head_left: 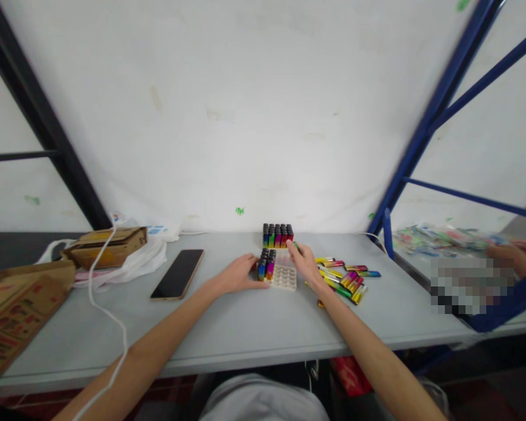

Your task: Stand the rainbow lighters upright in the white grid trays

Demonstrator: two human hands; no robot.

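Observation:
A white plastic tray (pixel 284 278) with round holes lies on the table before me. Two columns of shiny multicoloured lighters (pixel 266 266) with black tops stand upright in its left side. My left hand (pixel 240 273) curls around the tray's left edge, thumb along the front and fingers beside the lighters. Over the tray's right rear corner, my right hand (pixel 304 262) is closed in a pinch, with a bit of a green lighter (pixel 295 246) showing at its fingertips. Behind the tray stands a full block of upright lighters (pixel 277 235). Loose lighters (pixel 342 280) lie heaped beside my right forearm.
A phone (pixel 177 274) lies flat on the grey table (pixel 228 327). Cardboard boxes (pixel 26 310), a plastic bag and a white cable (pixel 97 292) occupy the left. Blue metal posts (pixel 405 152) rise at right; beyond them show another person's hands (pixel 515 257) and plastic packets.

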